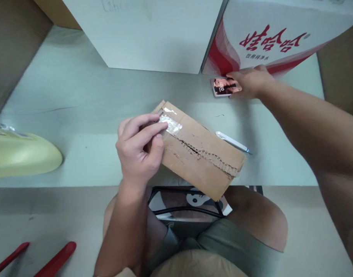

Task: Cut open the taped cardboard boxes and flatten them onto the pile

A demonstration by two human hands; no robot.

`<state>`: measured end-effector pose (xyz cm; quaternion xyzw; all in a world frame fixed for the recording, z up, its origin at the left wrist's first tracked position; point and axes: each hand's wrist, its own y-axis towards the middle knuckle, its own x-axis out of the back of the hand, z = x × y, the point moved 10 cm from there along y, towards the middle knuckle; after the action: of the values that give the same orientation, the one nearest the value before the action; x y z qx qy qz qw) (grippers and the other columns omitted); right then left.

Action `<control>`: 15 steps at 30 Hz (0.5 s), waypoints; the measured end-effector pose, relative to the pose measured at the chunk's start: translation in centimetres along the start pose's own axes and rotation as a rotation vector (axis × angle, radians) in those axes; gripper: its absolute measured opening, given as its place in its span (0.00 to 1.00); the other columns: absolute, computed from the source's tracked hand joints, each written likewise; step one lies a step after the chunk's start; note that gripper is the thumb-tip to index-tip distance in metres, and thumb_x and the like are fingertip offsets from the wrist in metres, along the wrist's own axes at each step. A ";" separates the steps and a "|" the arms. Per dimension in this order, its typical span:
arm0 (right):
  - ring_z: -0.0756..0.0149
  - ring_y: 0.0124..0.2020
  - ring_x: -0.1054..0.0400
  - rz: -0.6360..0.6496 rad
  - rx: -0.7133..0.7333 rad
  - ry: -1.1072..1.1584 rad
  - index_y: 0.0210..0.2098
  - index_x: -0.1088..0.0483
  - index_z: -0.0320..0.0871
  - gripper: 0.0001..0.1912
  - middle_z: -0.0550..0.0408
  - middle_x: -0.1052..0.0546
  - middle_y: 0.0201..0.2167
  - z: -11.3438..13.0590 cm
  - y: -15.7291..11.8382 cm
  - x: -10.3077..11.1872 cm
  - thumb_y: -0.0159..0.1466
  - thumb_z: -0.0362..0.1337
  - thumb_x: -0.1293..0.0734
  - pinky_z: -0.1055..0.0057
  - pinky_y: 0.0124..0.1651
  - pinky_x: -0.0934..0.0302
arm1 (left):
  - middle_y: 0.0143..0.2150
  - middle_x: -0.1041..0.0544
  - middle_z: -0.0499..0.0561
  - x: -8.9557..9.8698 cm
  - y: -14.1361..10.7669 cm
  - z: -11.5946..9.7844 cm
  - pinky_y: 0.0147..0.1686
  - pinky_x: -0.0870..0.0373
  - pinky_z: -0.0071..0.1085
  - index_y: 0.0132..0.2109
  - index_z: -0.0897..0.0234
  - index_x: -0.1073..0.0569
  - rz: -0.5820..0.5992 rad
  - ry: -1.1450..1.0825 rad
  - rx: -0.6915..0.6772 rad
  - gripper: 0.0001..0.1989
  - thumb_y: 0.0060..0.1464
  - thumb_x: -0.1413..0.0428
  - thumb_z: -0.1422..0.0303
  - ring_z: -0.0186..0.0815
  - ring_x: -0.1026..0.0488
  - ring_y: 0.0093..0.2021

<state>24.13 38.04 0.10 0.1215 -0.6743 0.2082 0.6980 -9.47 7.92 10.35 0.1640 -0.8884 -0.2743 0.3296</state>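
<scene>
My left hand (141, 144) grips the left end of a small brown cardboard box (190, 132), its fingers lying over the clear tape there. The box sits at a slant, and its near corner reaches past the table's front edge. A ragged tear with exposed corrugation runs along its top. At the back right, my right hand (251, 82) is closed around the right end of a phone (221, 87) whose screen is lit. Behind the box lies a slim white pen-like tool (232, 141) with a blue end, touched by neither hand.
A plain white box (153, 34) and a white-and-red printed carton (268, 23) stand along the back of the table (86, 115). At the left is a yellow-green rounded container (23, 156). Red bars (56, 259) show low on the left.
</scene>
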 end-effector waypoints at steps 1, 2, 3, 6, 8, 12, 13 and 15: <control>0.41 0.62 0.32 -0.060 -0.003 0.000 0.58 0.27 0.44 0.40 0.37 0.21 0.59 0.5 -0.4 0.5 0.56 0.62 0.23 0.32 0.67 0.46 | 0.53 0.15 0.50 0.0 0.0 0.0 0.57 0.25 0.49 0.46 0.52 0.14 0.001 0.001 0.005 0.13 0.67 0.45 0.68 0.46 0.19 0.51; 0.43 0.62 0.33 -0.099 -0.010 0.002 0.58 0.27 0.45 0.37 0.39 0.22 0.60 1.2 -1.0 0.7 0.57 0.60 0.23 0.33 0.68 0.45 | 0.53 0.15 0.50 0.0 0.0 0.0 0.58 0.26 0.48 0.46 0.53 0.14 0.001 0.001 0.007 0.13 0.67 0.45 0.68 0.45 0.19 0.52; 0.45 0.63 0.34 -0.115 -0.021 0.009 0.58 0.28 0.47 0.35 0.41 0.23 0.63 2.0 -1.9 0.7 0.58 0.57 0.23 0.35 0.68 0.44 | 0.53 0.15 0.51 0.0 0.0 0.0 0.58 0.26 0.48 0.46 0.54 0.14 0.000 0.000 0.007 0.13 0.66 0.45 0.68 0.45 0.19 0.51; 0.48 0.59 0.32 -0.284 -0.025 0.187 0.56 0.27 0.47 0.25 0.42 0.21 0.60 5.0 -6.5 1.5 0.64 0.51 0.28 0.38 0.67 0.40 | 0.52 0.15 0.50 0.0 0.1 -0.2 0.57 0.26 0.47 0.45 0.54 0.14 -0.008 -0.008 -0.001 0.13 0.66 0.45 0.69 0.44 0.19 0.50; 0.51 0.54 0.28 -0.395 -0.045 0.317 0.52 0.26 0.44 0.21 0.40 0.19 0.54 7.0 -10.6 1.6 0.66 0.50 0.33 0.44 0.63 0.35 | 0.52 0.15 0.50 -0.1 0.1 -0.1 0.57 0.25 0.47 0.45 0.54 0.14 -0.013 -0.017 -0.001 0.13 0.65 0.44 0.70 0.43 0.19 0.50; 0.52 0.48 0.24 -0.446 -0.159 0.397 0.47 0.25 0.45 0.16 0.43 0.18 0.48 10.3 -18.5 -0.7 0.67 0.46 0.37 0.51 0.51 0.28 | 0.52 0.14 0.49 -0.2 0.1 0.0 0.57 0.25 0.46 0.45 0.55 0.14 -0.024 -0.028 0.002 0.13 0.65 0.44 0.70 0.42 0.19 0.50; 0.50 0.50 0.24 -0.424 -0.175 0.407 0.48 0.24 0.46 0.16 0.43 0.18 0.50 11.0 -20.0 -1.7 0.67 0.46 0.36 0.49 0.54 0.28 | 0.52 0.14 0.49 -0.3 0.1 0.0 0.57 0.25 0.45 0.44 0.55 0.14 -0.022 -0.024 0.003 0.13 0.65 0.44 0.69 0.42 0.19 0.50; 0.46 0.54 0.26 -0.351 -0.198 0.398 0.53 0.25 0.45 0.20 0.41 0.19 0.54 12.4 -22.0 -3.9 0.66 0.46 0.35 0.45 0.58 0.30 | 0.52 0.14 0.49 -0.4 0.0 0.0 0.56 0.25 0.44 0.44 0.56 0.14 -0.019 -0.010 0.004 0.13 0.65 0.45 0.68 0.42 0.19 0.50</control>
<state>23.09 12.58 -0.58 0.1244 -0.5098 0.0367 0.8505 -9.20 8.08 10.14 0.1717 -0.8890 -0.2763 0.3223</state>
